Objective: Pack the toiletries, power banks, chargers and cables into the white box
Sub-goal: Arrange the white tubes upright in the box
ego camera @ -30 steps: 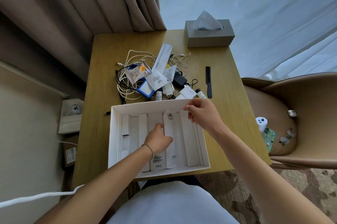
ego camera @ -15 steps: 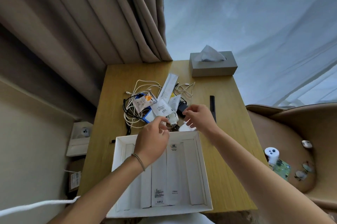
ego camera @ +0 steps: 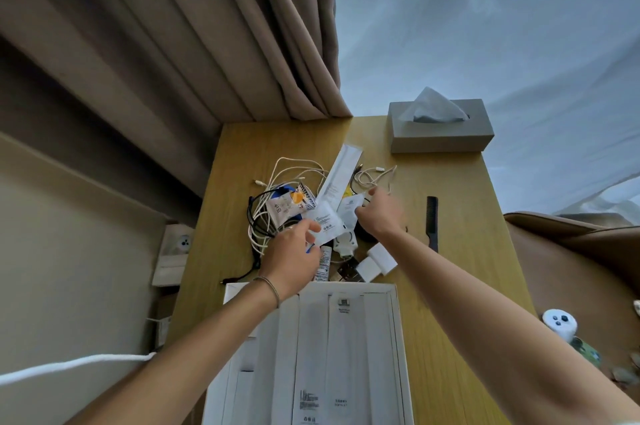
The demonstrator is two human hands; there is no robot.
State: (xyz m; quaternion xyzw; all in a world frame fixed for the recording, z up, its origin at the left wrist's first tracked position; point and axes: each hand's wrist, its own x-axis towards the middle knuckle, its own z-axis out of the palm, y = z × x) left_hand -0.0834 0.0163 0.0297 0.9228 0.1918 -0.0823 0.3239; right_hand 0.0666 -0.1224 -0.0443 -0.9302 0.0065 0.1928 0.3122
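Here, beyond the white box [ego camera: 394,320], the left hand [ego camera: 291,256] pinched a sachet [ego camera: 325,220]; the right hand [ego camera: 381,216], grip indeterminate, risked snagging tangled cables [ego camera: 270,213].

Bare forearms, no sleeves; a thin bracelet [ego camera: 271,289] circles the left wrist.

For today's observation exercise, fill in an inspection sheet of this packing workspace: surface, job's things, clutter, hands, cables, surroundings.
Surface: wooden table, pile at its middle.
Job's things: white box at near edge, long white packets inside; sachets, white chargers unpacked.
Clutter: tissue box, black comb.
Hands: left hand and right hand reaching into pile; grips unclear.
Cables: white cables and black cable tangled.
Surroundings: curtain, armchair.
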